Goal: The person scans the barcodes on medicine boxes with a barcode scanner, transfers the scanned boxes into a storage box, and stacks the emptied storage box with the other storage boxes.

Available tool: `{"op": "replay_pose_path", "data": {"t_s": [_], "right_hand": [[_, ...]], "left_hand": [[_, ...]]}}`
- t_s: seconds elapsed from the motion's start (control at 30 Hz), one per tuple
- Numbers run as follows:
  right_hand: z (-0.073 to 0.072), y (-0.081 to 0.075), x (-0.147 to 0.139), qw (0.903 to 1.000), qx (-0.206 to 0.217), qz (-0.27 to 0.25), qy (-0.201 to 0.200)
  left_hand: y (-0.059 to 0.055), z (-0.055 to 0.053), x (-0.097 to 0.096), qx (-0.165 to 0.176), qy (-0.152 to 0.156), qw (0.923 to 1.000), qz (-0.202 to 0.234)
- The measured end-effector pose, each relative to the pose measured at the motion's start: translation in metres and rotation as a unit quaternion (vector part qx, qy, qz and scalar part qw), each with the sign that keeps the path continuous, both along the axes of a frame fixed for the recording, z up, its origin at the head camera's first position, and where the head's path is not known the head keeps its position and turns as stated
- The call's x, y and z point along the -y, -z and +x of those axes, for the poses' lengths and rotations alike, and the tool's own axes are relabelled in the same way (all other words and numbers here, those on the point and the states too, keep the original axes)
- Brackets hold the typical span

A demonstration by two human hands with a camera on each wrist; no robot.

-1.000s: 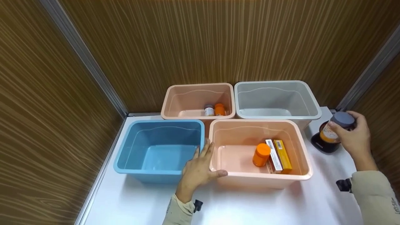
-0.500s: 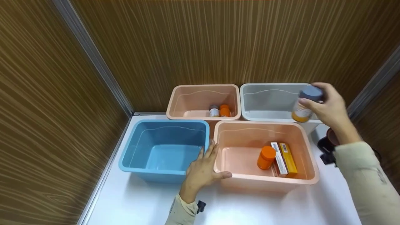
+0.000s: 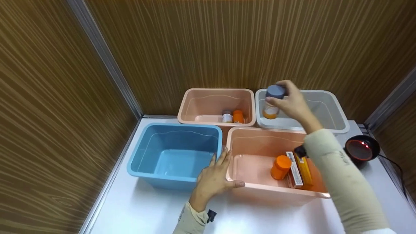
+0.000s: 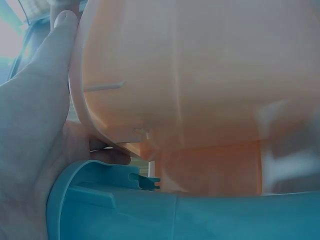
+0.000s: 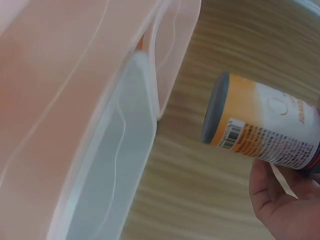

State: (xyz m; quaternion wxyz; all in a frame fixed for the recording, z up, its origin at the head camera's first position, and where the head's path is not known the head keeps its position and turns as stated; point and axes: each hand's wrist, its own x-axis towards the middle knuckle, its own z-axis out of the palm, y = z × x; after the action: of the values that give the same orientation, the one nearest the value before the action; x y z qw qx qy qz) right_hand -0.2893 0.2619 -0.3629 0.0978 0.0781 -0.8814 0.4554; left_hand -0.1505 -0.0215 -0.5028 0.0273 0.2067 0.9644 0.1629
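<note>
My right hand (image 3: 294,103) grips a pill bottle (image 3: 271,109) by its grey-blue lid, holding it over the left part of the light grey bin (image 3: 325,113). In the right wrist view the bottle (image 5: 272,122) shows a white and orange label with a barcode; fingers curl at its lid end. My left hand (image 3: 213,182) rests with straight, spread fingers where the blue bin (image 3: 175,162) and the front pink bin (image 3: 248,169) meet. Its thumb lies along the pink rim. In the left wrist view the hand (image 4: 35,115) is beside both rims.
The front pink bin holds an orange bottle (image 3: 280,167), a white box (image 3: 295,172) and a yellow box (image 3: 305,172). A back pink bin (image 3: 206,102) contains a white bottle (image 3: 227,117) and an orange bottle (image 3: 238,117). A black corded scanner (image 3: 362,149) glows red at the right.
My right hand has carried the pill bottle leftward from above the scanner to over the light grey bin. The scanner has come into view. My left hand keeps its place on the rims.
</note>
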Motion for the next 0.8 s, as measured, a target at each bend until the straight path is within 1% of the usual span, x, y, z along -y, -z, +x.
{"op": "replay_pose_path", "data": {"t_s": [0.1, 0.2, 0.4, 0.53, 0.6, 0.73, 0.8], "right_hand": [[-0.011, 0.008, 0.016, 0.9999, -0.008, -0.006, -0.011], [-0.02, 0.016, 0.03, 0.9998, -0.01, -0.008, -0.017], [-0.032, 0.037, 0.048, 0.9999, 0.002, -0.005, -0.015], [-0.035, 0.052, 0.05, 0.9997, 0.011, 0.012, -0.018], [-0.036, 0.059, 0.048, 0.9993, 0.022, 0.025, -0.019], [-0.034, 0.069, 0.044, 0.996, 0.054, 0.066, -0.025], [-0.033, 0.073, 0.042, 0.9938, 0.064, 0.085, -0.032]], "left_hand": [[0.0, 0.0, -0.003, 0.004, 0.001, 1.0, 0.008], [-0.001, 0.001, -0.006, 0.001, 0.003, 1.0, 0.008], [-0.002, 0.004, -0.01, -0.007, 0.006, 0.9999, -0.006], [-0.003, 0.006, -0.014, -0.011, 0.007, 0.9999, -0.005], [-0.003, 0.007, -0.016, -0.013, 0.009, 0.9999, -0.003], [-0.003, 0.009, -0.018, -0.014, 0.01, 0.9999, -0.001], [-0.003, 0.009, -0.018, -0.013, 0.008, 0.9999, -0.002]]}}
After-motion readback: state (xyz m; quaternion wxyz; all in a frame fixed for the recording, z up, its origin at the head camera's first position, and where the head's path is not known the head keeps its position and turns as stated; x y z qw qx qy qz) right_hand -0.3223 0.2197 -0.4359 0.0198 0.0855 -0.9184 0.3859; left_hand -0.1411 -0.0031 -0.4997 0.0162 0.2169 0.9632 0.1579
